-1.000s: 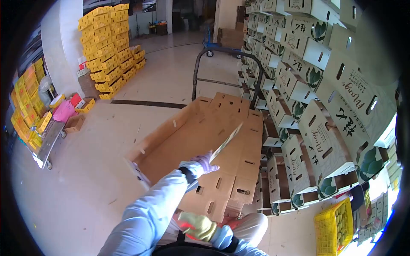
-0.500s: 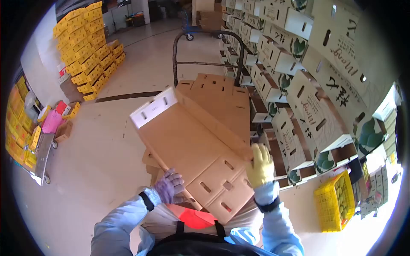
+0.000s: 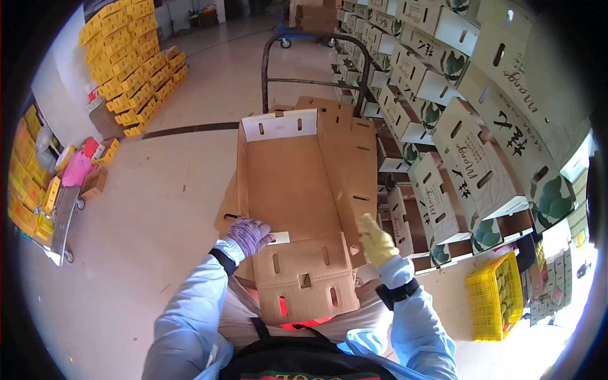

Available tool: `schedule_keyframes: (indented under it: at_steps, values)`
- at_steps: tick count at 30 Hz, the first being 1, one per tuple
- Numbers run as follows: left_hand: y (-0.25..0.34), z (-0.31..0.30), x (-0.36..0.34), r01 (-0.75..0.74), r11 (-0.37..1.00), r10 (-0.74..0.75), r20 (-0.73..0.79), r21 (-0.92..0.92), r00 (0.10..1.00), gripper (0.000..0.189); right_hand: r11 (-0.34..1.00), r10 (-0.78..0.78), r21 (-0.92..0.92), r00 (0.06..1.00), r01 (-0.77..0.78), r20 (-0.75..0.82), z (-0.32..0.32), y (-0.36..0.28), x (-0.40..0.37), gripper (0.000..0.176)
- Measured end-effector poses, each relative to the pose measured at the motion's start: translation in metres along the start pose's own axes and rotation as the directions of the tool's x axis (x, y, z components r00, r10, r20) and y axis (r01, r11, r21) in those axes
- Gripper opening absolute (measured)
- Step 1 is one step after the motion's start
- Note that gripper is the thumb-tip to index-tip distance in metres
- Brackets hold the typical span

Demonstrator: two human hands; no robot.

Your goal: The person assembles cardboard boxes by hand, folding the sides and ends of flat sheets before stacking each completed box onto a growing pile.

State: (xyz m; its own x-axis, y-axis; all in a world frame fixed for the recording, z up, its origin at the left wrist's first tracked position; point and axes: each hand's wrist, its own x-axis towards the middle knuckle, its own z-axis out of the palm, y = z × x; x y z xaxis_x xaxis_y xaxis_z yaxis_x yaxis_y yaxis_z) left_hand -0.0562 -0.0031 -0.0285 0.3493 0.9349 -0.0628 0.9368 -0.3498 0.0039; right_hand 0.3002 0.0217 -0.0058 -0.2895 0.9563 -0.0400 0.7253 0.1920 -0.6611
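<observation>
A part-folded cardboard box (image 3: 291, 183), brown inside, lies lengthwise in front of me. Its far end wall (image 3: 280, 125) is raised and white inside, both long sides stand up, and the slotted near end panel (image 3: 304, 278) lies flat towards my lap. My left hand (image 3: 249, 235), in a purple glove, is closed on the box's near left corner, beside a small white flap (image 3: 278, 238). Just off the near right corner is my right hand (image 3: 378, 242), in a yellow glove, fingers partly extended and holding nothing visible.
Flat cardboard sheets (image 3: 361, 158) lie under the box, before a cart's metal handle (image 3: 316, 80). Printed mango boxes (image 3: 472, 152) are stacked along the right. A yellow crate (image 3: 484, 297) of green fruit stands at right; yellow boxes (image 3: 126, 63) and a loaded trolley (image 3: 60, 221) are left.
The box has turned clockwise from a slant to nearly straight ahead. My left hand has shifted up and left to its near corner; my right hand has come away from its right side.
</observation>
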Motion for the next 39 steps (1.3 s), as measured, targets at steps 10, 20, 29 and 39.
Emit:
schedule_keyframes:
  at_steps: [10, 20, 29, 39]
  values:
    - [0.030, -0.012, 0.010, 0.122, 0.985, -0.113, 0.076, -0.121, 0.991, 0.074, 0.381, -0.840, -0.492, 0.516, 0.783, 0.171, -0.026, 0.007, 0.038, 0.043]
    - [0.075, 0.005, 0.056, -0.055, 0.961, -0.004, -0.213, -0.270, 0.977, 0.023, 0.762, -0.626, -0.469, 0.695, 0.446, -0.355, 0.052, -0.026, 0.033, 0.038]
    - [0.065, 0.003, 0.065, -0.035, 0.937, 0.013, -0.066, -0.347, 0.998, 0.030, 0.978, 0.201, 0.020, 0.969, -0.206, 0.143, 0.041, 0.018, -0.105, 0.088]
    - [0.039, -0.009, 0.080, -0.211, 0.757, 0.393, 0.173, -0.618, 0.903, 0.029, 0.908, -0.416, -0.052, 0.881, 0.416, -0.228, -0.030, -0.025, 0.008, 0.068]
